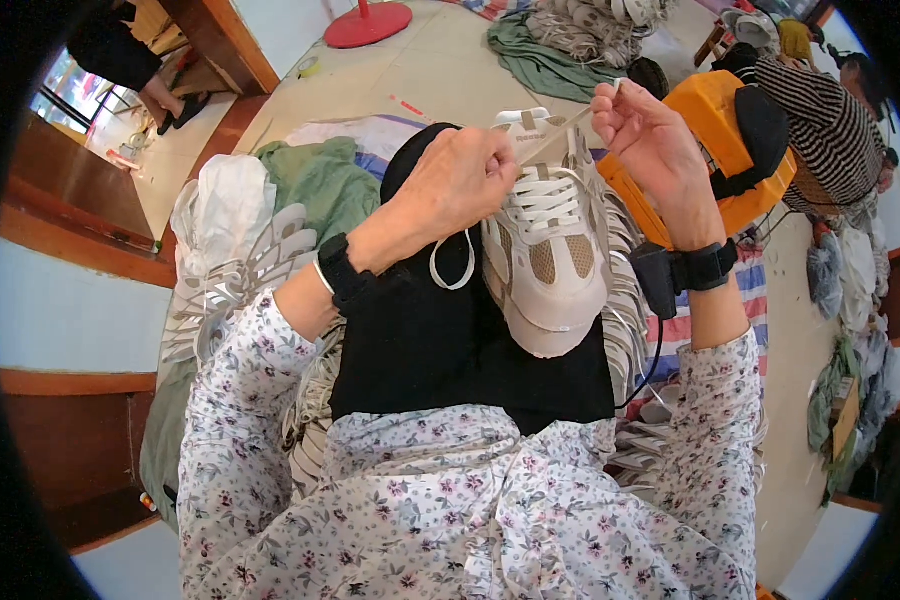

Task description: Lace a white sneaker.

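A beige and white sneaker (553,285) rests on my lap over black cloth (460,350), its toe toward me. White lace (550,208) crosses its front eyelets. My left hand (460,172) is closed beside the shoe's collar, gripping the shoelace, and a loop of lace (453,270) hangs below it. Up and to the right, my right hand (652,140) pinches the lace near the fingertips. A stretch of lace runs slantwise between both hands above the tongue. The left fingertips are partly hidden behind the hand.
Rows of similar beige shoes (225,295) lie at both sides of me. A yellow-orange bag (720,115) stands at the right. Farther off are a green cloth (530,62), a red round base (368,25), a person in stripes (835,130) and another person's legs (160,98).
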Demonstrator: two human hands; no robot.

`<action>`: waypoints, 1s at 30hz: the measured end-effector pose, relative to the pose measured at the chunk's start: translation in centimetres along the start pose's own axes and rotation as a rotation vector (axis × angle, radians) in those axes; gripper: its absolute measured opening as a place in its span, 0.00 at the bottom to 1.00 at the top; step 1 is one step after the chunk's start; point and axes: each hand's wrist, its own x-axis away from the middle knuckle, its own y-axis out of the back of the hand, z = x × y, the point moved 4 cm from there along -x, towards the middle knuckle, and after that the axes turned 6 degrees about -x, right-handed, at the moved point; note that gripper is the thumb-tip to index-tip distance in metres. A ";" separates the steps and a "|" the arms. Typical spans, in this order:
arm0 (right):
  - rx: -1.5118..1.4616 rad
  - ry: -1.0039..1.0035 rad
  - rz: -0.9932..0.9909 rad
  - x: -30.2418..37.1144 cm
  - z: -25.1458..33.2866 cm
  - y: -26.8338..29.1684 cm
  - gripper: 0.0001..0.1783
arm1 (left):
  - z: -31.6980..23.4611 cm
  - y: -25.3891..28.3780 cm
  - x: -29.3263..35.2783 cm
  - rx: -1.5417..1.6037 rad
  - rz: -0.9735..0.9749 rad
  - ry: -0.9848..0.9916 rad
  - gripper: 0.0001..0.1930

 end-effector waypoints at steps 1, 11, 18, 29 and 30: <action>0.011 -0.007 0.016 0.0 0.4 0.3 0.09 | 0.3 0.0 0.1 0.000 0.000 -0.002 0.09; 0.269 0.027 -0.057 1.2 12.8 4.6 0.07 | 1.1 0.9 0.2 0.238 0.153 -0.034 0.09; 1.553 0.653 -0.314 8.8 28.3 4.6 0.11 | 2.8 2.3 1.5 0.212 0.285 -0.067 0.09; 1.114 0.599 -0.605 28.0 31.4 0.1 0.09 | 1.2 -0.1 -3.2 0.054 -0.148 -0.278 0.09; 1.166 0.441 -0.545 30.1 29.9 0.9 0.09 | 1.1 -0.5 -3.6 0.037 -0.149 -0.290 0.08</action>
